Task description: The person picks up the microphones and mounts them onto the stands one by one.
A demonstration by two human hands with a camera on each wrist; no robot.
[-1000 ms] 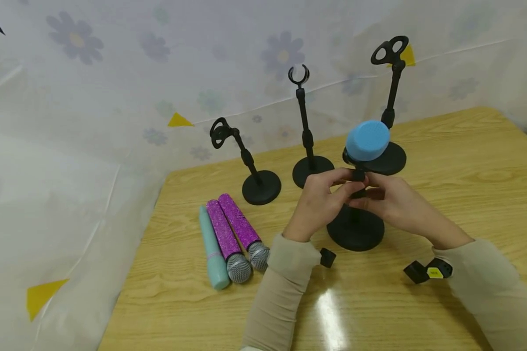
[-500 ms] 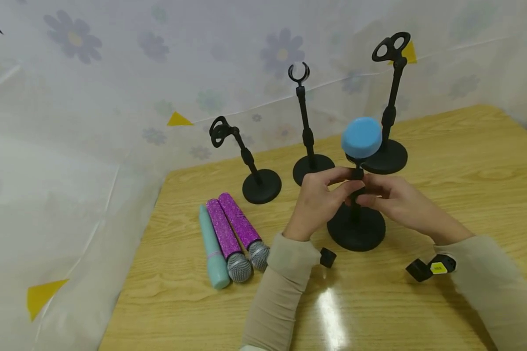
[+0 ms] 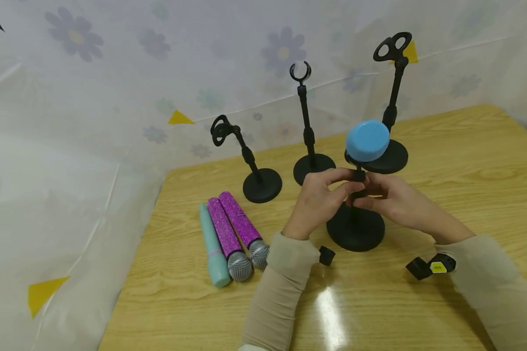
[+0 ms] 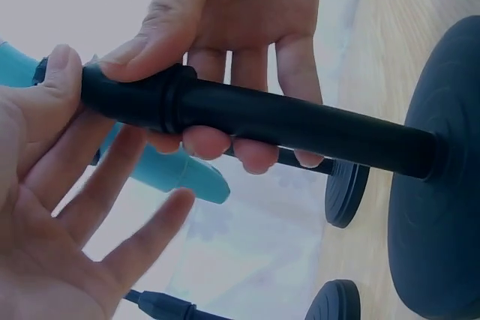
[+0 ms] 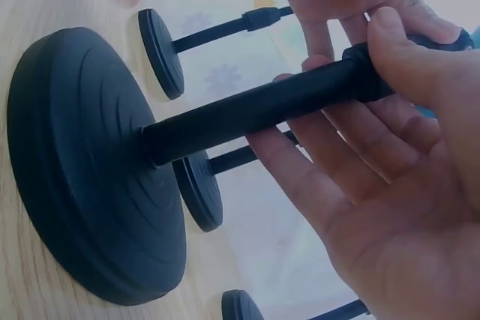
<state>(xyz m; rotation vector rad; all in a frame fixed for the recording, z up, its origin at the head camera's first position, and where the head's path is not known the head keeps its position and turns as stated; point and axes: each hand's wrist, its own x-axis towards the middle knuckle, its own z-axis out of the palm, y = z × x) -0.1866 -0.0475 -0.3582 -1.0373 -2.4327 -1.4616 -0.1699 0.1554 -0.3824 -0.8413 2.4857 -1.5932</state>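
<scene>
A black desk microphone stand (image 3: 355, 229) stands upright on its round base. The light blue microphone (image 3: 368, 141) sits at its top, its rounded head facing the head camera. My left hand (image 3: 318, 200) pinches the stand's pole at the collar below the microphone, its lower fingers spread out in the left wrist view. My right hand (image 3: 397, 202) holds the same collar from the other side, thumb on the near face and fingers behind the pole (image 5: 247, 114). The microphone's tapered handle (image 4: 176, 174) shows behind the hands in the left wrist view.
Three more black stands, a left one (image 3: 262, 186), a middle one (image 3: 314, 163) and a right one (image 3: 393, 156), stand along the back. Two purple glitter microphones (image 3: 224, 226) and a teal one (image 3: 212, 248) lie at left. A flowered sheet (image 3: 127, 87) hangs behind the wooden table (image 3: 171, 312).
The blue microphone's head swung slightly left, then back right, turning at the top of the stand. Both hands have stayed at the collar, and the base keeps its place.
</scene>
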